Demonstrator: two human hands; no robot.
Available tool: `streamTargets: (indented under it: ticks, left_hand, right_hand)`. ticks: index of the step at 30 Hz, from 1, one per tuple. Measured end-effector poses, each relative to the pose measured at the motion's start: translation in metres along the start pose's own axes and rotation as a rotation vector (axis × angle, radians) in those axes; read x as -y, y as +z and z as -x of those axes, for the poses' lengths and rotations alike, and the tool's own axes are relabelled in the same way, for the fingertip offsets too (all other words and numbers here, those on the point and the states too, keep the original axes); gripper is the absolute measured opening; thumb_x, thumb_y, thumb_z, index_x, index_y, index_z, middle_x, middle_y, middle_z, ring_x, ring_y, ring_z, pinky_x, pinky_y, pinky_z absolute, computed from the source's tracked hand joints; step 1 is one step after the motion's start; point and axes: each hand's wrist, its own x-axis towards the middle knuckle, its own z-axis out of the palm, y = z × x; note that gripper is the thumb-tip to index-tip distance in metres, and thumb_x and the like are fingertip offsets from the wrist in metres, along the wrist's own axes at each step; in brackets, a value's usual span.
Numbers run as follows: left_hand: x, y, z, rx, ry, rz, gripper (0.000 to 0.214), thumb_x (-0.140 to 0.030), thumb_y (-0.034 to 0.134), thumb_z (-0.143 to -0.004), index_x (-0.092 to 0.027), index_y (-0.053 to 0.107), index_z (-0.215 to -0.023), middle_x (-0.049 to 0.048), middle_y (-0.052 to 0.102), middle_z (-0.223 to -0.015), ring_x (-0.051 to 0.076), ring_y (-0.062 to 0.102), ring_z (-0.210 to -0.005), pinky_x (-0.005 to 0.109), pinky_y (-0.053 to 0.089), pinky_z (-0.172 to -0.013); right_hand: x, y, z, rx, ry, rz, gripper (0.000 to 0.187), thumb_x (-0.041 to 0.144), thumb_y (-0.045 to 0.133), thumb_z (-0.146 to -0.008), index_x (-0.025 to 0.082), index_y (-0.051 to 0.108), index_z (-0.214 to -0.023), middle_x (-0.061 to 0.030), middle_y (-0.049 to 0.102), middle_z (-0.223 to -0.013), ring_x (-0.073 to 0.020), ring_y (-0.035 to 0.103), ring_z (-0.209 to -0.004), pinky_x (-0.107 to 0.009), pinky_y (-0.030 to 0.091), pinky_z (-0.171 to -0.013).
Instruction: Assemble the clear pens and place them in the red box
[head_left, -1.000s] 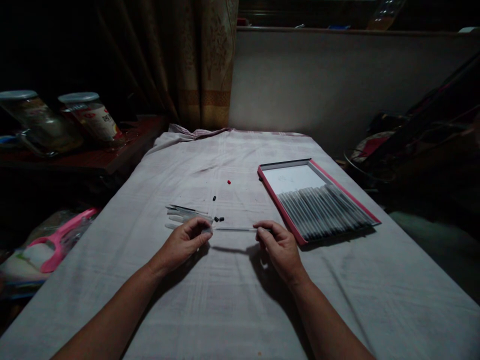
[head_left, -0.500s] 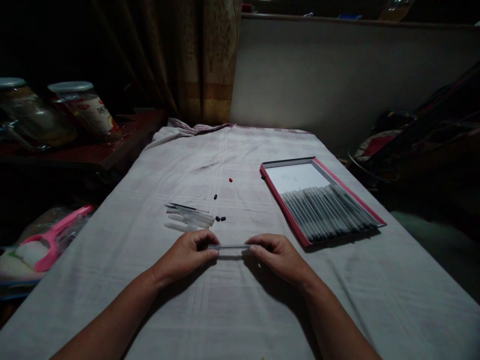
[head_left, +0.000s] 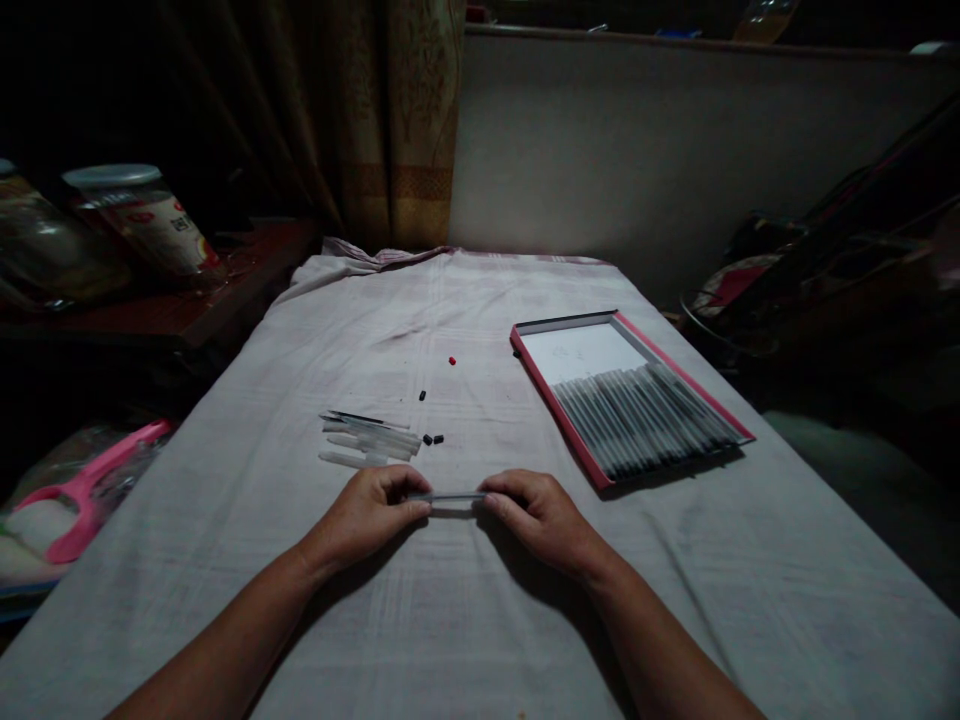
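Note:
My left hand and my right hand pinch the two ends of one clear pen, held level just above the white cloth. A small heap of clear pen parts lies beyond my left hand, with small black caps beside it and another black cap farther back. A tiny red piece lies farther back still. To the right of my right hand sits a red-edged box with a row of several pens in it.
Jars stand on a dark shelf at the left. A pink-handled object lies on the lower left. A curtain hangs behind the table. Dark clutter fills the right side.
My hands have come closer together along the pen and moved nearer to me. The span of pen showing between them has become shorter.

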Motion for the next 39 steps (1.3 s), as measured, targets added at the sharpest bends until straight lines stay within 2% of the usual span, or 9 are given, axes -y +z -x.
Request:
streamTargets:
  ticks: [7,10,12,15,17,19,22,27,39]
  left_hand:
    - [-0.002,0.0,-0.001,0.004,0.043,-0.02,0.016,-0.029,0.067,-0.062,-0.017,0.067,-0.073,-0.0009,0.065,-0.068,0.016,0.061,-0.069,0.029,0.049,-0.068]
    - [0.002,0.001,-0.002,-0.001,0.038,0.055,0.03,-0.032,0.07,-0.063,-0.017,0.069,-0.089,0.0006,0.067,-0.076,0.016,0.061,-0.069,0.031,0.051,-0.067]
    - [0.003,0.0,-0.002,-0.014,0.012,0.162,0.049,-0.031,0.074,-0.06,-0.017,0.067,-0.106,0.0041,0.069,-0.09,0.016,0.061,-0.072,0.032,0.053,-0.068]
    - [0.002,-0.002,-0.002,-0.025,-0.018,0.272,0.063,-0.032,0.079,-0.057,-0.019,0.063,-0.117,0.0088,0.068,-0.105,0.014,0.061,-0.072,0.033,0.054,-0.068]
    - [0.0,-0.002,-0.002,-0.027,-0.011,0.28,0.06,-0.034,0.08,-0.058,-0.018,0.065,-0.113,0.0088,0.069,-0.102,0.014,0.062,-0.072,0.031,0.053,-0.068]
    - [0.0,-0.002,-0.003,-0.034,0.003,0.286,0.053,-0.037,0.08,-0.059,-0.017,0.067,-0.107,0.0078,0.07,-0.095,0.015,0.062,-0.074,0.03,0.051,-0.067]
    - [0.002,0.001,-0.004,-0.045,-0.015,0.305,0.05,-0.041,0.082,-0.059,-0.017,0.068,-0.101,0.0064,0.07,-0.087,0.013,0.061,-0.069,0.026,0.048,-0.061]
    - [0.002,0.003,-0.004,-0.056,-0.044,0.306,0.051,-0.046,0.082,-0.059,-0.017,0.068,-0.098,0.0047,0.069,-0.082,0.011,0.058,-0.06,0.022,0.041,-0.052]
    - [-0.002,0.001,-0.001,-0.109,-0.046,0.32,0.054,-0.059,0.079,-0.057,-0.016,0.063,-0.085,0.0005,0.063,-0.067,0.011,0.058,-0.054,0.02,0.042,-0.043]
  right_hand:
    - [0.002,0.001,0.0,-0.027,-0.012,0.027,0.022,0.024,0.054,-0.088,0.017,0.075,-0.087,-0.0045,0.074,-0.08,-0.0172,0.067,-0.076,-0.026,0.048,-0.072]
    - [0.005,-0.007,0.001,-0.099,-0.076,0.064,0.021,0.026,0.056,-0.087,0.019,0.076,-0.087,-0.0048,0.074,-0.079,-0.0171,0.067,-0.073,-0.027,0.049,-0.07]
    - [0.002,-0.024,0.003,-0.275,-0.127,0.078,0.021,0.029,0.057,-0.086,0.02,0.077,-0.086,-0.0057,0.074,-0.081,-0.0183,0.067,-0.075,-0.029,0.051,-0.07]
    - [-0.023,-0.071,0.01,-0.783,-0.121,0.174,0.023,0.036,0.059,-0.084,0.022,0.077,-0.086,-0.0076,0.074,-0.088,-0.0227,0.067,-0.084,-0.036,0.053,-0.079]
    - [-0.051,-0.11,0.016,-1.13,-0.033,0.335,0.027,0.04,0.06,-0.08,0.019,0.077,-0.085,-0.0087,0.073,-0.088,-0.0253,0.066,-0.085,-0.041,0.052,-0.084]
    - [-0.081,-0.144,0.023,-1.293,0.144,0.498,0.029,0.04,0.059,-0.077,0.018,0.077,-0.083,-0.0097,0.072,-0.087,-0.0265,0.065,-0.086,-0.041,0.051,-0.083]
    - [-0.112,-0.171,0.028,-1.289,0.344,0.624,0.027,0.038,0.059,-0.076,0.019,0.078,-0.083,-0.01,0.071,-0.09,-0.0272,0.062,-0.088,-0.043,0.048,-0.083]
    - [-0.118,-0.165,0.022,-1.256,0.508,0.679,0.03,0.041,0.059,-0.077,0.02,0.079,-0.086,-0.0122,0.069,-0.105,-0.0326,0.054,-0.098,-0.053,0.038,-0.086]
    - [-0.092,-0.159,0.017,-1.222,0.331,0.745,0.029,0.028,0.053,-0.081,0.017,0.078,-0.092,-0.0144,0.069,-0.103,-0.0337,0.057,-0.1,-0.054,0.041,-0.088]
